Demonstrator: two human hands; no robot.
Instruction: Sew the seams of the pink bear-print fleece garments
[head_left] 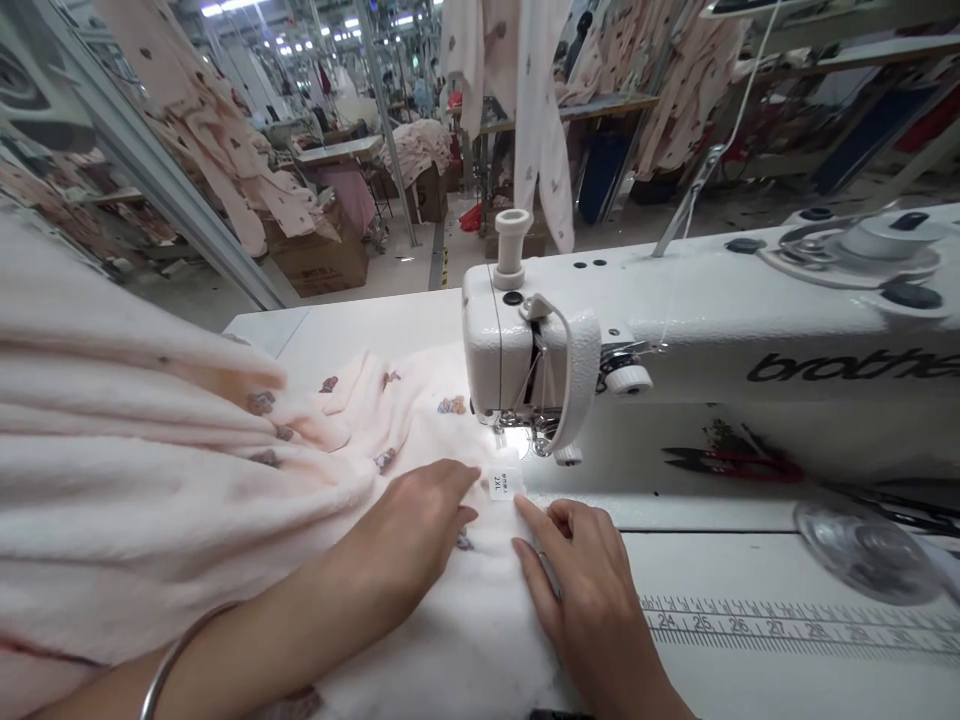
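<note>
Pale pink fleece cloth [420, 460] printed with small bears lies under the head of a white sewing machine [517, 340]. A small white size label [505, 484] marked 2XL sits on the cloth just in front of the lit needle area. My left hand [420, 520] rests on the cloth left of the label, index finger stretched towards it and thumb apart. My right hand [589, 590] is at the cloth's right edge; its index fingertip touches the label's lower right corner, thumb spread below. The curled fingers of my right hand are partly hidden.
Red-handled thread snips [739, 465] lie under the machine arm. A clear plastic dish [862, 550] stands at the right, beyond a printed ruler scale [750, 622]. Bunched fleece [112, 450] fills the left side. Behind are hanging garments [544, 120] and a cardboard box [319, 255].
</note>
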